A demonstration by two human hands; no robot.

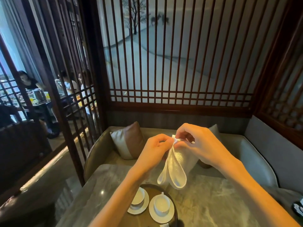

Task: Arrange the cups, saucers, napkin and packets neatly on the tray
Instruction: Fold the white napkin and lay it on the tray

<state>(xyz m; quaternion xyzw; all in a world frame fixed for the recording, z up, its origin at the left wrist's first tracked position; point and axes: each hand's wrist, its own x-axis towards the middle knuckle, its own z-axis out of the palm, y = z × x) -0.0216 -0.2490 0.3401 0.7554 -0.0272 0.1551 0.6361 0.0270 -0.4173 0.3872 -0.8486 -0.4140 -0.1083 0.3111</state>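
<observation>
A white cloth napkin [174,169] hangs folded in the air above the table, pinched at its top by both hands. My left hand [154,151] grips its upper left edge; my right hand [196,141] grips the top corner. Below them a dark round tray [152,187] lies on the marble table. It holds two white cups on white saucers: the left cup [137,196] on its saucer [139,208], partly hidden by my left forearm, and the right cup [161,203] on its saucer [161,217]. A white packet edge [164,225] shows at the tray's near rim.
The marble table [205,202] meets a grey sofa [255,161] with cushions [127,141] behind it. Dark wooden lattice screens [180,63] enclose the booth. A dark patterned object [298,208] lies at the table's right edge. People sit at another table far left.
</observation>
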